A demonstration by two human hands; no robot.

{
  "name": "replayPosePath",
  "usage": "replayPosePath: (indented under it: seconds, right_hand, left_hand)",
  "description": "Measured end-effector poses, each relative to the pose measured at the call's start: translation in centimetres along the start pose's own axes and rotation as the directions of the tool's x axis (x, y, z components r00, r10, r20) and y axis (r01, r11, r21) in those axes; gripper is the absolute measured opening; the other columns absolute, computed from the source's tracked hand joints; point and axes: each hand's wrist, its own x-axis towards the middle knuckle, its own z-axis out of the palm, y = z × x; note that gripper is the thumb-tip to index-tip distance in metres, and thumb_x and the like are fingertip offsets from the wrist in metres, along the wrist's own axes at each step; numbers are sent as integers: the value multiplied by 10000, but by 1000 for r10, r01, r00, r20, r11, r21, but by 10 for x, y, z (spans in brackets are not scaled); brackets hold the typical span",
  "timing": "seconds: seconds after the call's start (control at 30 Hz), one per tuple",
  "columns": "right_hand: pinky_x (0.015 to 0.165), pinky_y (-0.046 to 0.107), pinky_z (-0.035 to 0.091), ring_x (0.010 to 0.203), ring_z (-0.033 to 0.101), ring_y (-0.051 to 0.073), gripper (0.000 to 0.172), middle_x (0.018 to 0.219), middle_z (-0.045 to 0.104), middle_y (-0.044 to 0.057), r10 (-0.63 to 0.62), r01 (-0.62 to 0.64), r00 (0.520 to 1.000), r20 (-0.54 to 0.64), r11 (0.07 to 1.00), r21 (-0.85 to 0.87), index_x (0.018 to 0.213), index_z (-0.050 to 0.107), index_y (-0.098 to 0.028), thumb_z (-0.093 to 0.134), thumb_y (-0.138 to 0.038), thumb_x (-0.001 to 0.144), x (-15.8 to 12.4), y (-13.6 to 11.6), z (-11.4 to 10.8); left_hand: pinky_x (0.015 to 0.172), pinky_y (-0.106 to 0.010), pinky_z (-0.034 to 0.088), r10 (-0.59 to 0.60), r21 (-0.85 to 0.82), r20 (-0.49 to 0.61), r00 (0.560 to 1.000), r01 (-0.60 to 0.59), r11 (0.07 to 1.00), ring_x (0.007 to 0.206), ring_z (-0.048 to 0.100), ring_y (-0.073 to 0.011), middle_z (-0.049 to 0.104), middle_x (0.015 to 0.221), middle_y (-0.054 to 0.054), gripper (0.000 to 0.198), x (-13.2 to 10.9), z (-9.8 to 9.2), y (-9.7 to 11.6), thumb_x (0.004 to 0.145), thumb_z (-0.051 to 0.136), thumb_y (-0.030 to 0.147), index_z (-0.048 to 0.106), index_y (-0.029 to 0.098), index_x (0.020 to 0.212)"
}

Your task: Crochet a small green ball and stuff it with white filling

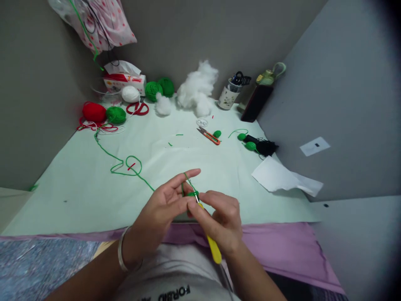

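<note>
My left hand (169, 200) pinches a small green crochet piece (191, 194), with the green yarn strand (125, 163) looped over its raised forefinger. My right hand (221, 221) is closed on a yellow-handled crochet hook (213, 248), whose metal tip sits in the green piece. The strand trails left across the pale table (78, 192) toward a green yarn ball (115, 114).
At the back lie a red yarn ball (94, 111), a white ball (130, 94), two green balls (159, 88), white stuffing (197, 90), a tissue box (124, 80) and a cup of tools (230, 94). Orange snips (209, 136), finished green pieces (247, 142) and white paper (282, 175) lie to the right.
</note>
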Motion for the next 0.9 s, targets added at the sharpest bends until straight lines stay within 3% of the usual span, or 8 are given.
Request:
replayPosePath:
  seconds: [0.1, 0.17, 0.27, 0.33, 0.47, 0.7, 0.8, 0.9]
  right_hand:
    - [782, 374, 658, 974, 770, 231, 332, 1083, 809, 66, -107, 112, 990, -89, 992, 53, 1241, 755, -306, 668, -116, 983, 5, -1, -3]
    - [797, 380, 642, 926, 760, 216, 280, 1019, 808, 64, -5, 34, 991, -133, 976, 213, 1199, 770, -271, 614, -123, 1019, 10, -4, -4]
    - [696, 330, 613, 782, 722, 173, 229, 934, 785, 44, 228, -127, 962, -152, 863, 488, 1069, 796, -256, 596, -150, 1041, 14, -8, -4]
    - [643, 304, 589, 733, 693, 152, 220, 947, 781, 45, 304, -166, 940, -154, 803, 572, 1045, 803, -254, 603, -164, 1043, 14, -10, -3]
    - [665, 308, 584, 745, 683, 154, 192, 957, 788, 56, 306, -162, 934, -184, 822, 546, 1050, 817, -250, 640, -178, 1029, 13, -12, -6]
    - [628, 291, 574, 719, 671, 154, 147, 906, 762, 48, 370, -238, 927, -57, 700, 673, 994, 817, -255, 673, -262, 1021, 17, -10, -3]
    - [671, 295, 576, 768, 673, 158, 142, 917, 756, 47, 351, -215, 933, -77, 718, 662, 1005, 828, -268, 686, -261, 1014, 17, -7, 3]
    - [657, 290, 584, 747, 679, 154, 142, 918, 763, 41, 374, -236, 926, -44, 666, 707, 1003, 830, -283, 689, -291, 1014, 18, -6, 5]
  left_hand:
    - [637, -183, 471, -68, -116, 92, 993, 79, 990, 718, 524, -90, 630, 897, -7, 494, 3, -3, 6, 831, 858, 256, 766, 258, 1316]
    - [598, -166, 435, -35, -98, 73, 997, 42, 994, 679, 480, -77, 598, 836, 7, 455, 5, -5, 8, 817, 869, 226, 796, 240, 1266]
    - [614, -176, 434, 30, -19, 24, 999, -30, 999, 697, 479, -84, 585, 844, 4, 414, 7, -7, 11, 805, 871, 204, 822, 235, 1214]
    - [639, -182, 435, 52, 20, 8, 999, -52, 998, 722, 485, -91, 590, 860, 0, 388, 8, -8, 12, 813, 860, 204, 830, 246, 1197]
    - [688, -181, 435, 77, 98, -11, 997, -76, 992, 745, 493, -93, 583, 843, 8, 317, 6, -9, 13, 867, 809, 204, 840, 281, 1173]
    - [871, -231, 490, 131, 168, 53, 990, -138, 976, 917, 598, -122, 672, 976, 13, 483, 4, -8, 2, 919, 752, 149, 740, 362, 1352]
    - [811, -224, 488, 92, 97, 54, 994, -97, 991, 885, 601, -118, 682, 980, 12, 501, 5, -6, -1, 943, 720, 171, 699, 361, 1406]
    - [742, -234, 467, 30, 16, 59, 998, -31, 999, 925, 622, -157, 692, 977, -22, 500, 6, -4, 1, 933, 742, 228, 690, 301, 1425]
